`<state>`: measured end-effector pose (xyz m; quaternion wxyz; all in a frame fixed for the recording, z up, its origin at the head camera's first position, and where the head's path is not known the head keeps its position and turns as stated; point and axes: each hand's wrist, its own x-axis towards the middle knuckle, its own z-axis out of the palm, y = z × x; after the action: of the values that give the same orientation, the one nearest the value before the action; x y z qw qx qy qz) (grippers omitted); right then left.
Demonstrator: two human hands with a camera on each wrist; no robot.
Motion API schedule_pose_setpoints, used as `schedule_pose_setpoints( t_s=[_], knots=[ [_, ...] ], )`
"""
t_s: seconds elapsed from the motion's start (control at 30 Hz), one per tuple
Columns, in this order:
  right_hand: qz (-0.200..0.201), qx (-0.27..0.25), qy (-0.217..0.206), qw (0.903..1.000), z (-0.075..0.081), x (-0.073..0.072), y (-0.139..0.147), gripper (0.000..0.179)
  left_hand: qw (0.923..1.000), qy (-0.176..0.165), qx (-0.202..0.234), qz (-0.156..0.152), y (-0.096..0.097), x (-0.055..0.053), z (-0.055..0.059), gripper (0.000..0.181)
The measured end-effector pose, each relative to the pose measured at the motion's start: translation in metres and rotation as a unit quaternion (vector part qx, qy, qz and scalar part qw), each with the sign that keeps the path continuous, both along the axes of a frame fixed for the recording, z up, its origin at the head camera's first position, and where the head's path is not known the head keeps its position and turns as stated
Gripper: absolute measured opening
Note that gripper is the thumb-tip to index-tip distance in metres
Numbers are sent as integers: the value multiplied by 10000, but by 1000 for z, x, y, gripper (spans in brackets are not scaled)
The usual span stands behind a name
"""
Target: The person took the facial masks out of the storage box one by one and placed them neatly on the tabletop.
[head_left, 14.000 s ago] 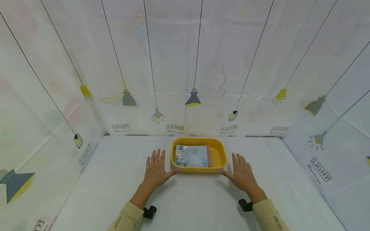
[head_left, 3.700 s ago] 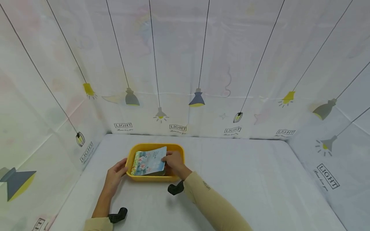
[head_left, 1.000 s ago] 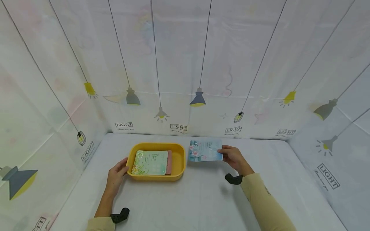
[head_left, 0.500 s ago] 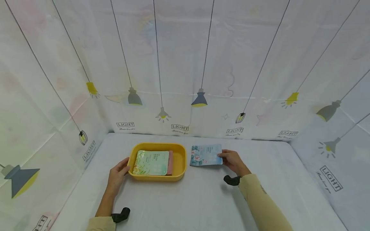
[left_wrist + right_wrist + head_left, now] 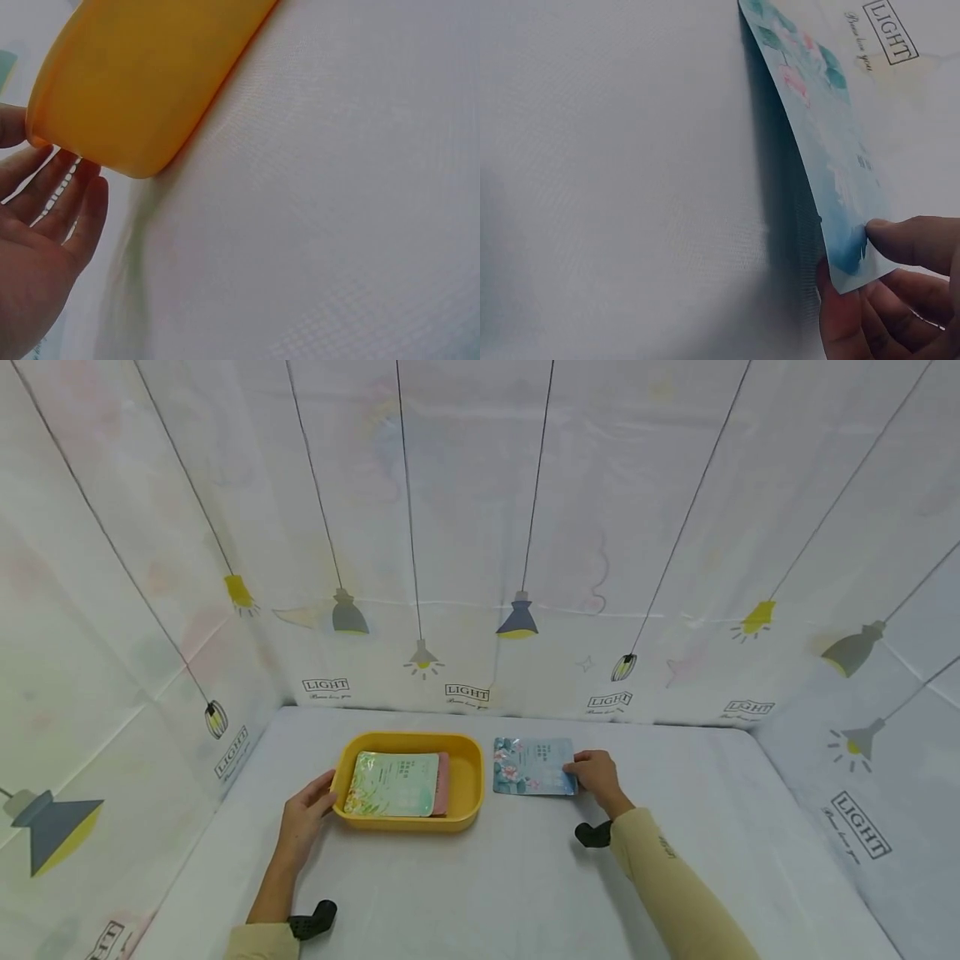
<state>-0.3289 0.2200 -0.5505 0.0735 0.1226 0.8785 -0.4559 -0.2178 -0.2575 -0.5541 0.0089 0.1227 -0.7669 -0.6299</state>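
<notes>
A yellow plastic tray (image 5: 469,820) stands left of centre on the table. My left hand (image 5: 303,817) grips its left end, with the thumb at the rim and the fingers (image 5: 67,206) against the outer wall. Inside the tray, a green flower-printed sachet (image 5: 393,783) overlaps a pink sachet (image 5: 442,785). To the right of the tray is a blue flower-printed sachet (image 5: 534,767), low over the white cloth. My right hand (image 5: 602,777) pinches its right edge, the thumb on top and fingers underneath. In the right wrist view, shadow shows beneath the sachet's (image 5: 832,172) near edge.
A white cloth (image 5: 510,893) covers the table. Behind and at both sides hang white curtains (image 5: 465,527) printed with lamps and the word LIGHT. A black wrist camera (image 5: 313,920) sits on the left wrist, another black camera (image 5: 594,835) on the right.
Since the first frame, the tray has moved left and the blue sachet has been taken from it to the right. In the last second my right hand has lowered that sachet towards the table.
</notes>
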Motion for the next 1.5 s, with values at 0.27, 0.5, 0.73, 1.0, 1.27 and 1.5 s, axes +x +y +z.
schedule_pose_setpoints(
  t_s=[0.27,0.5,0.73,1.0,1.27,1.5],
  knots=[
    [118,685,-13,9976,1,1,-1,35,10000,9,11,59,3,2,1,46],
    [366,1085,-18,9934,2,0,0,34,9998,151,131,15,4,1,4,46],
    [254,948,44,9952,5,-1,4,29,9999,93,105,22,5,0,3,47],
    [145,581,8,9982,16,-3,4,29,9997,102,212,3,4,1,3,47],
    [138,-161,8,9998,29,-2,-5,32,9997,169,174,1,4,-1,1,47],
    [332,-488,-153,9981,32,0,-22,36,9997,210,101,56,2,2,-3,47]
  ],
)
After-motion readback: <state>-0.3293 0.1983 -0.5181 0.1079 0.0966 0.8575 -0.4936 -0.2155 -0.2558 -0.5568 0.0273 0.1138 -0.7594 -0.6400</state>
